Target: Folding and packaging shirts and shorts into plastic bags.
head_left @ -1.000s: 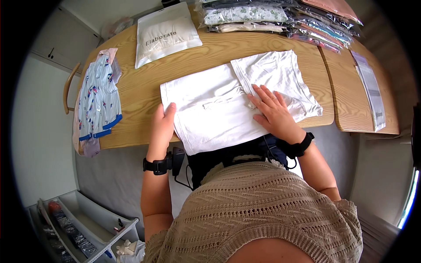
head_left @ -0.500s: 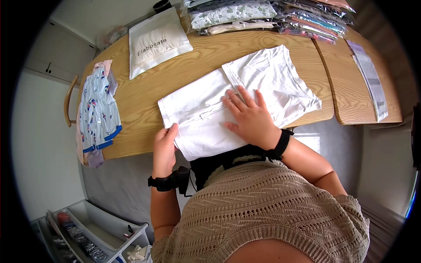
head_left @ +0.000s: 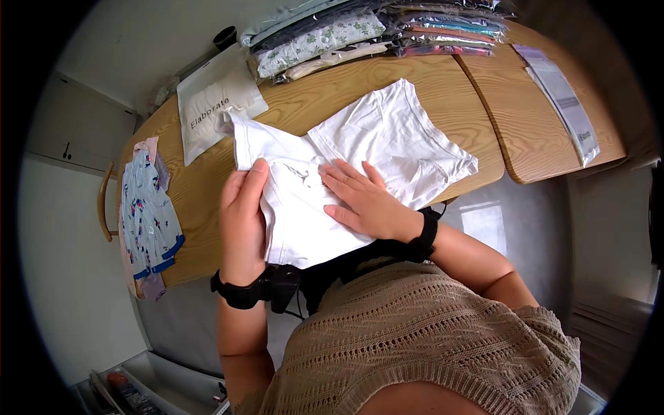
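A white cotton garment, apparently a T-shirt (head_left: 394,131), lies partly folded on the wooden table in front of me. My left hand (head_left: 243,200) pinches its left edge, thumb on top, and holds that end raised off the table in a curved fold. The fingers beneath the cloth are partly hidden. My right hand (head_left: 366,204) lies flat on the middle of the garment with its fingers spread, pressing on the cloth and gripping nothing. The right part of the garment rests wrinkled on the tabletop.
Stacks of clothes in clear bags (head_left: 332,45) stand along the far edge. A frosted white bag (head_left: 214,104) lies at the far left, with patterned light-blue clothing (head_left: 146,214) nearer. A flat plastic package (head_left: 560,97) lies on the right table leaf (head_left: 546,131).
My left hand has lifted the garment's left end off the table and bent it upward. My right hand still rests on the cloth. The whole view has shifted and turned slightly.
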Action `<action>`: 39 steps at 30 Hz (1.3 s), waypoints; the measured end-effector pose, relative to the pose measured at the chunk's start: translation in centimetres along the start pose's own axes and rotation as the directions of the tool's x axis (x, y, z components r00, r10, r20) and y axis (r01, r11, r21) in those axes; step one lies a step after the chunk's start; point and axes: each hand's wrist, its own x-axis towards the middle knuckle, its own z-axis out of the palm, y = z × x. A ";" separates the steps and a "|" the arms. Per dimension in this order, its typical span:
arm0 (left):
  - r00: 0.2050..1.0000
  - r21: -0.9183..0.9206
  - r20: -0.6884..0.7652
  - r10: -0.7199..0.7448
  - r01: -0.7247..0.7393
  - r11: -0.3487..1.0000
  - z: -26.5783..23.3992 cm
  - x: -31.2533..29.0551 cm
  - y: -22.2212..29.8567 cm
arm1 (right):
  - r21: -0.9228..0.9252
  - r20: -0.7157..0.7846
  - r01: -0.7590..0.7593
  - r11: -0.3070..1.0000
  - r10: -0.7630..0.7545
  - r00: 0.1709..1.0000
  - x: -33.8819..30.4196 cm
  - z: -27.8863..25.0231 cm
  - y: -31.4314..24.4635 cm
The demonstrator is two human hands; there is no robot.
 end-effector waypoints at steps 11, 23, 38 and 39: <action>0.906 0.233 0.401 -0.133 0.039 0.972 16.0 8.4 -5.7 | 0.684 -0.172 0.168 -0.710 0.067 0.983 -1.9 0.1 7.1; 0.697 0.407 0.638 -0.327 0.056 0.912 14.7 7.2 -6.3 | 0.477 -0.057 0.096 -0.874 0.079 0.995 -2.3 1.1 8.0; 0.461 0.460 0.887 -0.012 -0.883 0.099 6.5 1.0 -10.7 | 0.567 0.045 0.093 -0.819 0.143 0.989 -2.6 -2.1 7.3; 0.470 0.470 0.883 -0.015 -0.881 0.065 6.5 0.9 -10.7 | 0.725 0.255 0.082 -0.684 0.377 0.890 -3.0 -3.5 6.9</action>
